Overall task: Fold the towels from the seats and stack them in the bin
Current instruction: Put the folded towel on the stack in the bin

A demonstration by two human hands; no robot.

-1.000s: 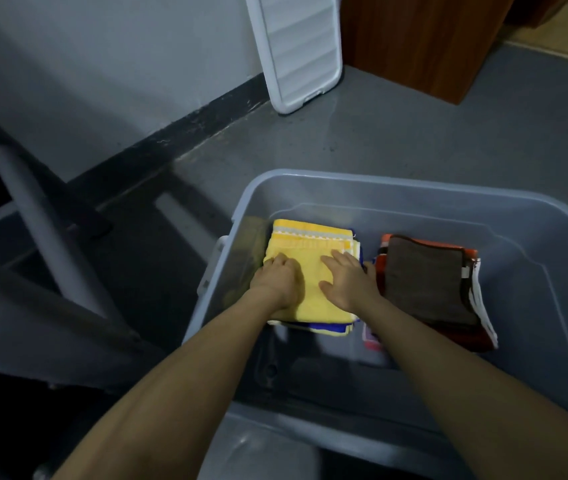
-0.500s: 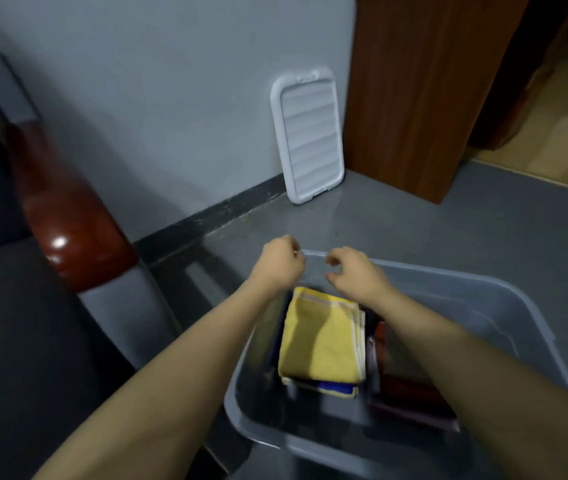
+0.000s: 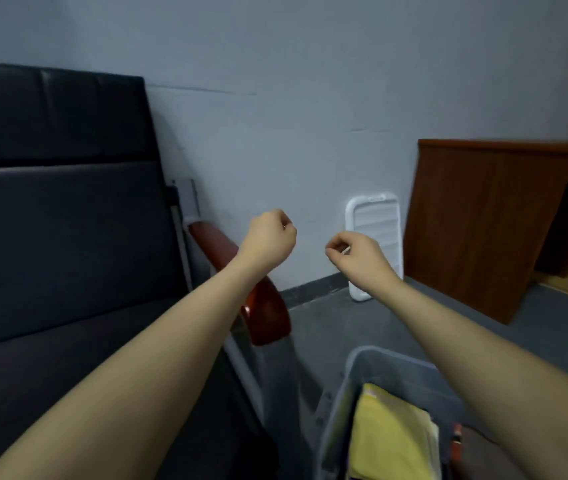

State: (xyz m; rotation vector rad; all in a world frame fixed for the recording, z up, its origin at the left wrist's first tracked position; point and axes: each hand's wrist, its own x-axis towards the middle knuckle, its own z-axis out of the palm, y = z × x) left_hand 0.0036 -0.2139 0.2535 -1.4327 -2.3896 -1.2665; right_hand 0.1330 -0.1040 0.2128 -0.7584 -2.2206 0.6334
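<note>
Head view: hands (image 3: pixel 310 244) raised above bin (image 3: pixel 372 362).

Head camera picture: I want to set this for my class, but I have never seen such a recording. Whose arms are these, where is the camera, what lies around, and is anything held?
There is no machine here. A person wears a wide-angle camera on the head, looking forward and down, so the two bare arms are their own. The left hand and the right hand are raised in the air, fingers curled, holding nothing. At the lower right stands a grey plastic bin with a folded yellow towel inside. On the left is a dark seat with a reddish-brown armrest. A white lid leans against the wall, beside a wooden cabinet.
</note>
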